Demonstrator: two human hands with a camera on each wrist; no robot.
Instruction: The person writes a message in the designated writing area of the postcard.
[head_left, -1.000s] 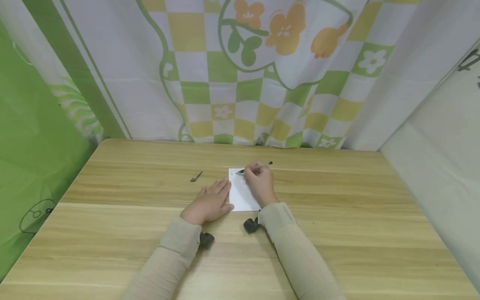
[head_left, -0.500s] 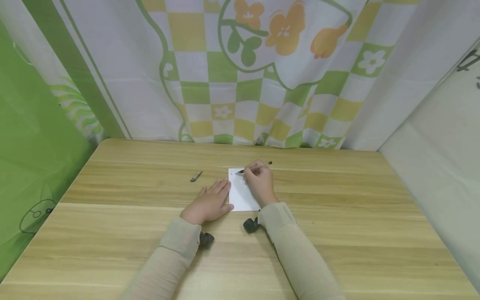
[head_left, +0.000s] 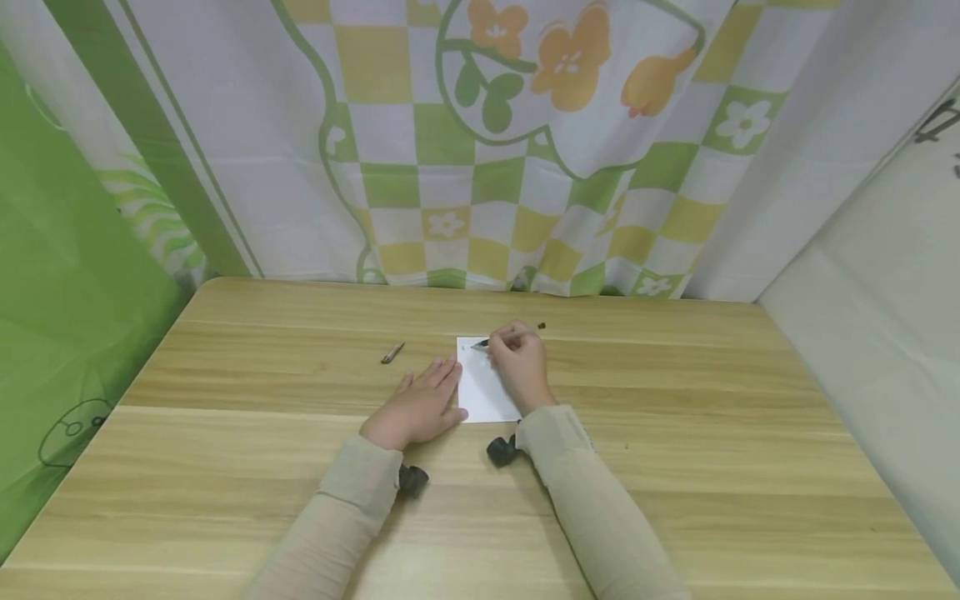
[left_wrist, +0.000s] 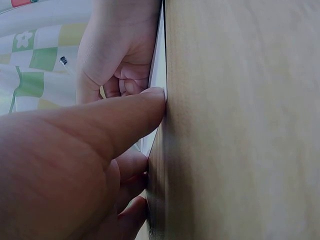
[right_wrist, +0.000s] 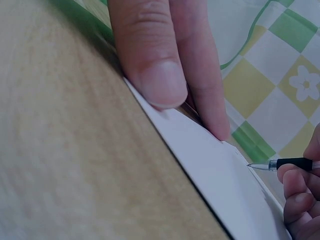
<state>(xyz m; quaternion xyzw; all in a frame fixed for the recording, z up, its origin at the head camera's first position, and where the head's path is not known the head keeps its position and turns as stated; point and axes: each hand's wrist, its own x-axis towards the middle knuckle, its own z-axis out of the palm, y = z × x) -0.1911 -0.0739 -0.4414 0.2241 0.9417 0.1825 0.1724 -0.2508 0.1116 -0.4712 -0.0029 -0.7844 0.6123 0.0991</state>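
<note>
A small white pad of paper (head_left: 483, 392) lies on the wooden table, with faint marks near its top left corner. My right hand (head_left: 521, 367) pinches a pen (right_wrist: 295, 164) that has a black grip and a clear barrel. The pen's metal tip is right at the paper's upper part. Flat beside the pad, my left hand (head_left: 420, 408) rests with straight fingers along the left edge. Its thumb (left_wrist: 145, 102) presses the near left corner of the pad, as the left wrist view also shows.
A pen cap (head_left: 393, 352) lies on the table (head_left: 675, 450) left of the pad. Dark wrist camera mounts (head_left: 502, 451) stick out under both sleeves. Behind the table's far edge hangs a checked, flowered curtain (head_left: 510, 183); green cloth (head_left: 75, 275) is on the left.
The pen's tip and its back end shift very slightly in the right hand's grip. The left hand and the pad stay in place.
</note>
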